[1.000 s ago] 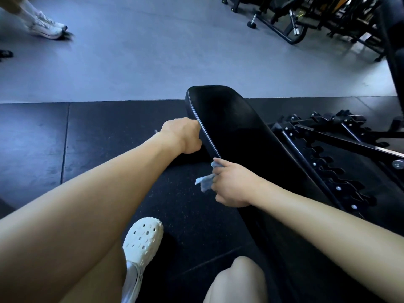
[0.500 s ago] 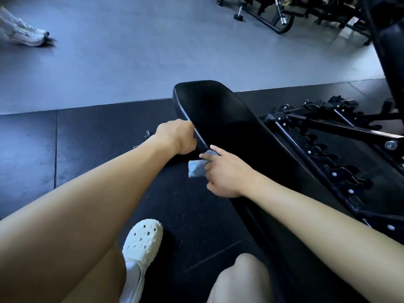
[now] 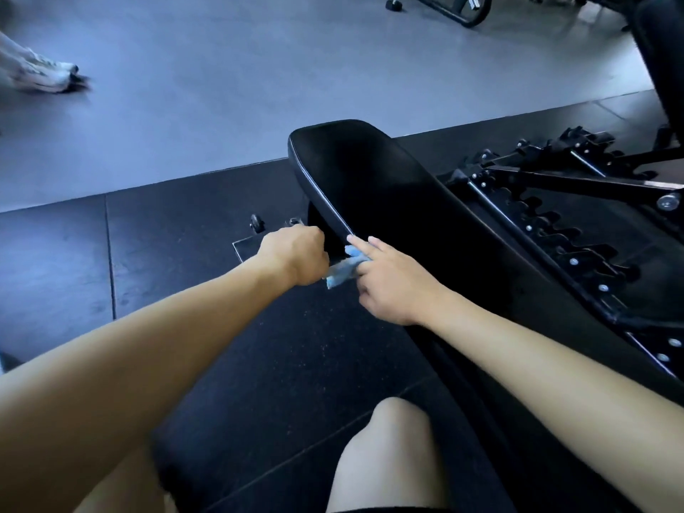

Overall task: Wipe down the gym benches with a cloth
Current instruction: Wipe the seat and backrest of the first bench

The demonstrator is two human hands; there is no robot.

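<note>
A black padded gym bench (image 3: 388, 201) runs from the middle of the view toward the lower right. My right hand (image 3: 392, 281) holds a small light-blue cloth (image 3: 344, 266) against the bench's left side edge, index finger stretched along the rim. My left hand (image 3: 294, 253) is curled just left of the cloth, under the bench's edge. What its fingers hold is hidden from me.
The bench's black metal frame with an adjustment ladder (image 3: 555, 231) lies to the right. Black rubber mats (image 3: 177, 231) cover the near floor, grey flooring (image 3: 222, 87) beyond. Another person's shoe (image 3: 40, 74) is far left. Gym machines (image 3: 455, 9) stand at the top right. My knee (image 3: 392, 449) is below.
My right hand has slid the cloth further along the bench's left edge, closing on my left hand. The other person's shoe has shifted.
</note>
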